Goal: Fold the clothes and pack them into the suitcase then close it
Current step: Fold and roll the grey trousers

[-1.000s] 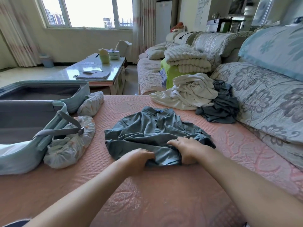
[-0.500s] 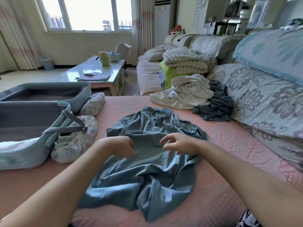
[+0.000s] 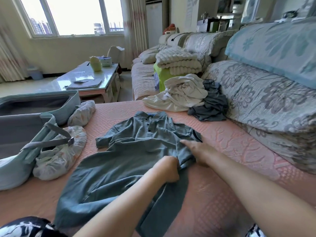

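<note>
A grey-blue polo shirt (image 3: 123,161) lies spread face up on the pink sofa cover (image 3: 227,147), collar away from me. My left hand (image 3: 168,169) grips a bunch of the shirt's right side fabric. My right hand (image 3: 196,149) lies flat with straight fingers on the shirt's right sleeve area. An open pale-blue suitcase (image 3: 34,117) rests at the left with a grey strap across it. A crumpled white garment (image 3: 183,93) and a dark grey garment (image 3: 212,106) are piled behind the shirt.
Two plastic-wrapped bundles (image 3: 58,154) lie beside the suitcase. Floral cushions (image 3: 266,100) line the right side. A folded cream blanket on a green box (image 3: 177,64) sits further back. A glass coffee table (image 3: 89,81) stands beyond the suitcase.
The shirt went from bunched up to spread out toward me. Both hands moved from its middle to its right side, where the left hand now grips fabric.
</note>
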`<action>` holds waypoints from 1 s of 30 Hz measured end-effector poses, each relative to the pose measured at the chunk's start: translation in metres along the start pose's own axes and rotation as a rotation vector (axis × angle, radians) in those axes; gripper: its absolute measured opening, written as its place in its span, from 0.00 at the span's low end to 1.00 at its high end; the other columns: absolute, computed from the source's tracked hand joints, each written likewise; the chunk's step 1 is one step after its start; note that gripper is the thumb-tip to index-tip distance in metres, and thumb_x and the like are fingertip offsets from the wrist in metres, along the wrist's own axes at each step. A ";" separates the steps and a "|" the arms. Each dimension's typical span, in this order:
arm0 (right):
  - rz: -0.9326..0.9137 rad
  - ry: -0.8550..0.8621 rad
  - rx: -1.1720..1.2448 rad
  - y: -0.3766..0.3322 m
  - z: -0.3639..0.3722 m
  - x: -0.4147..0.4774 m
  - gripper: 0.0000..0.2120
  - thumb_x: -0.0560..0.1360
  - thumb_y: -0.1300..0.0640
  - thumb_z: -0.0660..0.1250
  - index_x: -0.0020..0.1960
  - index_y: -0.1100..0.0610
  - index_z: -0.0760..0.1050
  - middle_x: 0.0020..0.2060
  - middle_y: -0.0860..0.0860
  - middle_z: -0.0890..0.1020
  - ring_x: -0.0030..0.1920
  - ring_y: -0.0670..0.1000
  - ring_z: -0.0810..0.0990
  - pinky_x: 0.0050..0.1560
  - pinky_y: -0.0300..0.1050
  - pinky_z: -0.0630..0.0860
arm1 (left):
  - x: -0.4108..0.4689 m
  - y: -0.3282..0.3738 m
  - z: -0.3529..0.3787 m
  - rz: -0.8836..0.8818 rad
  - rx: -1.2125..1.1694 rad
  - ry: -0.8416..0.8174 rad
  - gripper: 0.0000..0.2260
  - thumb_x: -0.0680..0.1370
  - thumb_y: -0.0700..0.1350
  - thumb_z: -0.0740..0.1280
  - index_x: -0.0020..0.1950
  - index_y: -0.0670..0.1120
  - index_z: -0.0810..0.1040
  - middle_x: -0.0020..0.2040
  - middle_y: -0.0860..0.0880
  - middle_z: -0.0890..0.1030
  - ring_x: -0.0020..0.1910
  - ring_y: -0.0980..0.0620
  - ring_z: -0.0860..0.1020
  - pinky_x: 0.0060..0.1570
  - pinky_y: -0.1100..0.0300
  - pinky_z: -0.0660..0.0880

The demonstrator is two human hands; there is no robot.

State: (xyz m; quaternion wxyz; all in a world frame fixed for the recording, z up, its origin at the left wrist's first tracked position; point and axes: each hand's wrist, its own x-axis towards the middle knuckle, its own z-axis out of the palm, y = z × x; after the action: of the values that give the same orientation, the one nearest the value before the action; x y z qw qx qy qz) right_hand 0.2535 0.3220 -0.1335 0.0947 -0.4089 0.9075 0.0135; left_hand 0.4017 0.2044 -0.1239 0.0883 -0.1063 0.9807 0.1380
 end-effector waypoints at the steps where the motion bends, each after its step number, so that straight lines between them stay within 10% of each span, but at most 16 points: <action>1: -0.018 0.032 0.003 0.001 -0.001 0.000 0.35 0.76 0.62 0.64 0.77 0.45 0.56 0.69 0.57 0.73 0.64 0.60 0.77 0.61 0.53 0.75 | 0.004 0.001 -0.004 0.009 -0.015 -0.008 0.13 0.73 0.41 0.66 0.56 0.47 0.82 0.53 0.45 0.82 0.53 0.44 0.79 0.52 0.57 0.78; 6: -0.053 0.093 -0.104 0.023 -0.023 0.000 0.12 0.74 0.59 0.65 0.55 0.47 0.80 0.55 0.51 0.82 0.55 0.56 0.80 0.47 0.44 0.72 | 0.023 0.008 -0.027 0.009 -0.316 -0.134 0.05 0.71 0.40 0.67 0.38 0.49 0.79 0.35 0.52 0.78 0.36 0.53 0.76 0.39 0.61 0.75; 11: 0.009 -0.213 0.089 0.054 -0.033 0.005 0.22 0.71 0.69 0.62 0.53 0.48 0.85 0.47 0.48 0.83 0.46 0.51 0.82 0.41 0.41 0.78 | 0.042 0.030 -0.007 0.016 -0.448 -0.788 0.08 0.79 0.34 0.63 0.44 0.45 0.76 0.34 0.48 0.82 0.31 0.55 0.81 0.36 0.62 0.79; 16: 0.127 0.147 0.330 0.076 -0.037 0.038 0.14 0.71 0.62 0.61 0.43 0.44 0.78 0.51 0.48 0.83 0.52 0.50 0.81 0.54 0.47 0.80 | 0.104 0.019 -0.045 0.037 -0.346 -0.222 0.09 0.78 0.39 0.62 0.50 0.42 0.82 0.43 0.48 0.84 0.37 0.53 0.81 0.37 0.63 0.77; 20: 0.177 0.240 0.302 0.077 -0.034 0.072 0.17 0.76 0.56 0.60 0.62 0.50 0.77 0.63 0.53 0.78 0.61 0.56 0.77 0.61 0.51 0.75 | 0.154 0.006 -0.061 0.023 -0.168 0.201 0.12 0.78 0.38 0.59 0.50 0.44 0.83 0.48 0.47 0.83 0.42 0.48 0.79 0.46 0.55 0.80; 25: 0.220 0.084 0.056 0.076 -0.016 0.117 0.22 0.82 0.45 0.56 0.73 0.52 0.69 0.69 0.54 0.75 0.69 0.56 0.71 0.68 0.54 0.63 | 0.211 -0.024 -0.055 0.012 0.102 0.181 0.16 0.81 0.42 0.61 0.68 0.53 0.75 0.66 0.48 0.75 0.63 0.45 0.73 0.58 0.48 0.76; 30: 0.300 0.185 -0.032 0.106 -0.021 0.122 0.16 0.80 0.60 0.56 0.64 0.54 0.75 0.62 0.56 0.80 0.61 0.58 0.79 0.58 0.49 0.75 | 0.229 -0.053 -0.042 -0.015 0.139 0.237 0.24 0.81 0.48 0.61 0.77 0.54 0.61 0.75 0.48 0.65 0.72 0.44 0.65 0.64 0.46 0.70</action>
State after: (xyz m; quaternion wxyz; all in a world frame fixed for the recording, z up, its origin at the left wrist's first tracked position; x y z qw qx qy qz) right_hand 0.0924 0.3005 -0.1413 0.0014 -0.2701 0.9628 0.0043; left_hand 0.1880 0.1000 -0.1439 -0.0202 -0.1226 0.9907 0.0555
